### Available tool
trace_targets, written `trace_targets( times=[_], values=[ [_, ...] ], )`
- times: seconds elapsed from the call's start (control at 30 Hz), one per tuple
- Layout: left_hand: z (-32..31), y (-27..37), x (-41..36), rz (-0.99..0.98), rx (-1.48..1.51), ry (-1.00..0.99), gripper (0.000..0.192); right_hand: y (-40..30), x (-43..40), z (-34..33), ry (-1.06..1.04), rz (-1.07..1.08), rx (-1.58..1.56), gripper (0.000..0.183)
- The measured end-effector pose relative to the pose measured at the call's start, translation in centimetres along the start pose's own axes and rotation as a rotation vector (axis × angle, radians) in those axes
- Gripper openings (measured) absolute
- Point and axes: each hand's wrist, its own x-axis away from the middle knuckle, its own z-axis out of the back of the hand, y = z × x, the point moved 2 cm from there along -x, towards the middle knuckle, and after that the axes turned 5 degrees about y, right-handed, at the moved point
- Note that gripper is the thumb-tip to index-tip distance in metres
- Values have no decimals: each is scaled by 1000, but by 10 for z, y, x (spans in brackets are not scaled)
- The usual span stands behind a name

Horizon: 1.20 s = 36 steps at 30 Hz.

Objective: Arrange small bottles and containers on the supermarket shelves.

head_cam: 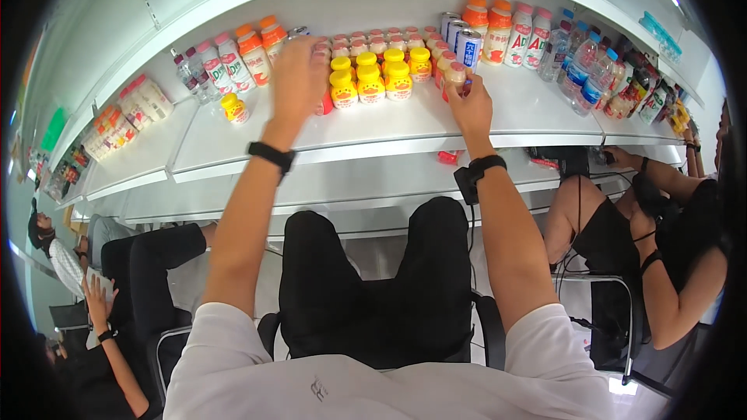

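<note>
My right hand (471, 106) has its thumb and fingers around a small red-capped drink bottle (454, 74), frontmost in a row on the white shelf. My left hand (300, 84) is blurred and reaches over the left end of the small bottles. It covers part of them, so whether it grips one cannot be told. A red item (325, 105) shows just beside it. Between my hands stand several yellow-capped bottles (370, 85) with a duck-like face, in rows. Behind them are rows of small pale-capped bottles (378, 45). Blue-and-white cans (468, 48) stand behind my right hand.
One yellow-capped bottle (234, 108) stands apart at left. Taller orange-capped bottles (499, 32), pink-capped bottles (520, 35) and clear water bottles (583, 73) line the shelf. A red can (449, 157) lies on the lower shelf (362, 186). People sit close on both sides.
</note>
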Motion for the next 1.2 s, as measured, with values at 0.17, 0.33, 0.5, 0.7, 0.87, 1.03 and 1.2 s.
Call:
trace_targets(
  times=[0.17, 0.33, 0.5, 0.7, 0.87, 1.03, 1.2],
  values=[
    [57, -166, 54, 135, -527, 8, 54, -7, 0, -2, -20, -39, -2, 56],
    [66, -222, 97, 332, -107, -480, 62, -1, 1, -2, -16, -49, -3, 56],
    [71, -167, 89, 492, 158, -500, 58, -6, 1, 0, 7, -43, -9, 54],
    [64, -57, 76, 249, 271, -570, 56, -13, 2, 3, 40, -16, -48, 53],
    [16, 37, 57, 135, 427, -619, 58, -4, 4, -1, 43, -42, -77, 50],
    [-36, 102, 28, -145, 259, -509, 54, -8, 2, 3, 33, -93, -174, 40],
    [-91, 128, 11, -233, 101, -402, 48, 0, -3, 10, 100, -95, -243, 38]
  ],
)
